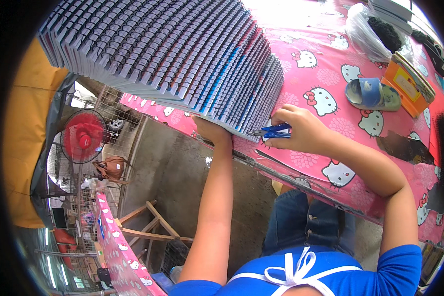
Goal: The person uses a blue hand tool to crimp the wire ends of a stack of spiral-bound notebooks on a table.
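Coil-bound books (167, 64) are apparently steadied by left hand (213, 131), grip hidden, blue pliers (276, 134) being grasped by right hand (301, 126) at their four o'clock.

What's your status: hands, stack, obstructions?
Right hand gripping blue-handled pliers, tips at stack's near corner. Left hand at stack's lower edge, fingers partly hidden. Bound stack spines up. Nothing visible blocking pliers; orange box off right.
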A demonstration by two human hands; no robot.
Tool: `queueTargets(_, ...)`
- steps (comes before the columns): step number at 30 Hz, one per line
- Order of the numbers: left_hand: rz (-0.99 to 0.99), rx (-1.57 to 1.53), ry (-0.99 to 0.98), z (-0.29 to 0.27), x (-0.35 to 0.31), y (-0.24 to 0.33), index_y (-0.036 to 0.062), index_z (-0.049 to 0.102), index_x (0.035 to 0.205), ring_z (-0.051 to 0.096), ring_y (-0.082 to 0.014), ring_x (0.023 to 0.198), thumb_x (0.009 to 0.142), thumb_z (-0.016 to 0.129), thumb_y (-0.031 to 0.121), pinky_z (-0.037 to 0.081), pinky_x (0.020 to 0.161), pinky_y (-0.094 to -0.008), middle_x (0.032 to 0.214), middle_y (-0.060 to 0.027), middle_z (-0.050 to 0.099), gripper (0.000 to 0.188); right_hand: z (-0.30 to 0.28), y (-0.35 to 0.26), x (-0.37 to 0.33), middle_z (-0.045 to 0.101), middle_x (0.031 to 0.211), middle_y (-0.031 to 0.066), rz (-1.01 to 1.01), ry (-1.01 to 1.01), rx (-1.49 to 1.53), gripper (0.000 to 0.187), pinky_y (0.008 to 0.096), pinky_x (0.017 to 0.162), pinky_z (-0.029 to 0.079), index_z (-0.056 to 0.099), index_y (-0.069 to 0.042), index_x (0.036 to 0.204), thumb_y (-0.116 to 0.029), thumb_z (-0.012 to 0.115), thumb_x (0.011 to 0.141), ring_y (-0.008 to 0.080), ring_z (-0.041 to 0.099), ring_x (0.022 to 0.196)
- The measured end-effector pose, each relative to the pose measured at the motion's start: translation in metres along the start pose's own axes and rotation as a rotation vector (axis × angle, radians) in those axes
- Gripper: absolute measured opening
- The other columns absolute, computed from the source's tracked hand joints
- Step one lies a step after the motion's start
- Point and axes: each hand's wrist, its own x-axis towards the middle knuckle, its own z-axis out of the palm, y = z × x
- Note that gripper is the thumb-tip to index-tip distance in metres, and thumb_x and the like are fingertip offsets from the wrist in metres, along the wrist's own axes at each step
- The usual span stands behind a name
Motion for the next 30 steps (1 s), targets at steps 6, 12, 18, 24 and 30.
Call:
queueTargets(6, 0.061, -0.003, 0.011, 0.003, 0.004, -0.014, -0.0020, 0.055, 0.110, 0.064, -0.0285, 0.088, 0.082, 0.064, 0.031, 0.051, 0.075, -0.0382, 0.104, -0.0160, 0.064, 0.044, -0.021, -0.020, 0.010, 0.063, 0.075, 0.0135, 0.810, -0.416, 0.753, 0.043, 0.0365, 0.063, 0.052, 0.060, 0.003, 0.092, -0.036, 0.073, 0.080, 0.0209, 0.066, 0.067)
queueTargets(12, -0.010, -0.097, 0.012, 0.000, 0.004, -0.011, -0.0009, 0.055, 0.108, 0.065, -0.0261, 0.085, 0.085, 0.061, 0.027, 0.052, 0.071, -0.0387, 0.101, -0.0154, 0.066, 0.037, 0.000, -0.009, -0.018, 0.055, 0.092, 0.0138, -0.157, 0.134, -0.282, 0.045, 0.0417, 0.075, 0.048, 0.055, -0.005, 0.104, -0.036, 0.072, 0.077, 0.0306, 0.060, 0.084)
queueTargets(18, -0.030, -0.124, -0.011, -0.003, -0.004, 0.015, -0.0067, 0.052, 0.106, 0.064, -0.0349, 0.082, 0.093, 0.046, 0.024, 0.049, 0.072, -0.0441, 0.098, -0.0241, 0.064, 0.033, 0.008, 0.005, -0.009, 0.056, 0.090, 0.0106, -0.260, 0.196, -0.316, 0.040, 0.0366, 0.069, 0.047, 0.059, -0.004, 0.098, -0.030, 0.075, 0.073, 0.0285, 0.057, 0.078)
queueTargets(24, -0.027, -0.090, 0.007, -0.004, -0.001, 0.004, -0.0078, 0.053, 0.106, 0.061, -0.0388, 0.089, 0.094, 0.042, 0.030, 0.045, 0.078, -0.0483, 0.101, -0.0259, 0.063, 0.041, -0.007, -0.005, 0.004, 0.061, 0.075, 0.0088, 0.142, -0.118, 0.102, 0.034, 0.0358, 0.059, 0.048, 0.064, 0.001, 0.086, -0.031, 0.073, 0.078, 0.0205, 0.061, 0.065)
queueTargets(30, 0.085, -0.210, 0.000, -0.003, 0.002, -0.012, -0.0023, 0.056, 0.111, 0.062, -0.0318, 0.094, 0.084, 0.061, 0.031, 0.048, 0.079, -0.0402, 0.105, -0.0187, 0.063, 0.043, -0.008, -0.018, 0.003, 0.061, 0.069, 0.0119, 0.478, -0.304, 0.346, 0.043, 0.0361, 0.056, 0.050, 0.064, 0.002, 0.082, -0.040, 0.067, 0.084, 0.0219, 0.064, 0.057)
